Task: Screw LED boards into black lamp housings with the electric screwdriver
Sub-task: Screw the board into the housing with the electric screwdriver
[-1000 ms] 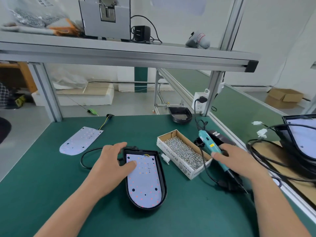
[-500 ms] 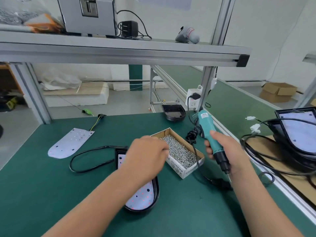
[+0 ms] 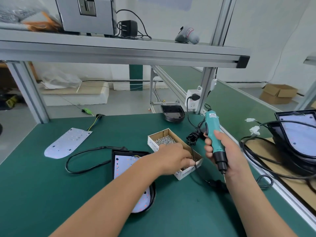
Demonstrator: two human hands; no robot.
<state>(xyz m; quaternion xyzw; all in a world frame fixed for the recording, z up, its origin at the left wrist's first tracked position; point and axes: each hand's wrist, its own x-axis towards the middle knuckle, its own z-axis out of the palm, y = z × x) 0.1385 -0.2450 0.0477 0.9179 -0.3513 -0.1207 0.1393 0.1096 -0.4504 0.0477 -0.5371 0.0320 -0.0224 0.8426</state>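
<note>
Gripping the electric screwdriver (image 3: 214, 141), the right hand (image 3: 228, 155) hovers beside the screw box (image 3: 153, 143); left hand (image 3: 174, 158) seemingly pinches screws (image 3: 165, 140).

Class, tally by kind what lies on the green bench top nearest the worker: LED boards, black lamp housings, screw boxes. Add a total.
LED boards: 2
Black lamp housings: 2
Screw boxes: 1
Total: 5

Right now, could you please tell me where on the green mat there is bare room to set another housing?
Free: the near-left mat, bordered by the loose LED board and cable loop; the far middle between that board and the screw box. Crowded: the right side, around the screw box, coiled cord and right hand.
</note>
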